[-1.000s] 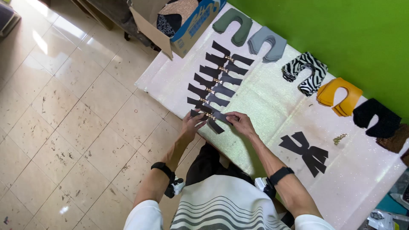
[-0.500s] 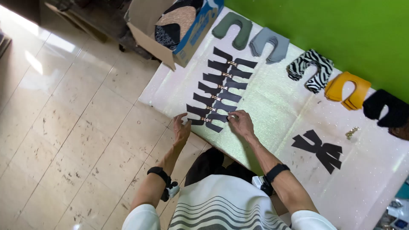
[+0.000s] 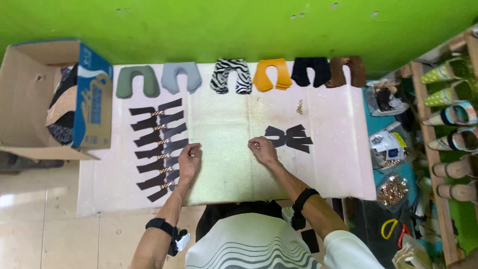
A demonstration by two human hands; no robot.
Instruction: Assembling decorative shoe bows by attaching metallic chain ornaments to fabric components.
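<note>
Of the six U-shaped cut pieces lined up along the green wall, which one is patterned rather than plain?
The zebra-striped piece, third from the left, between the light grey piece and the orange piece; the others are plain.

Bright, even light; glare on the floor tiles (image 3: 30, 199) at eight o'clock; soft shadows, slight blur throughout.

Dark bow-shaped pieces laid flat on a pale sheet

A column of black bow-shaped pieces (image 3: 160, 149), each pinched at the middle by a small golden clasp, runs down the sheet's left side, slightly slanted, touching the left hand (image 3: 189, 160); a loose pile of black bow cutouts (image 3: 290, 138), without clasps, lies overlapped just beside the right hand (image 3: 262, 149)
</note>
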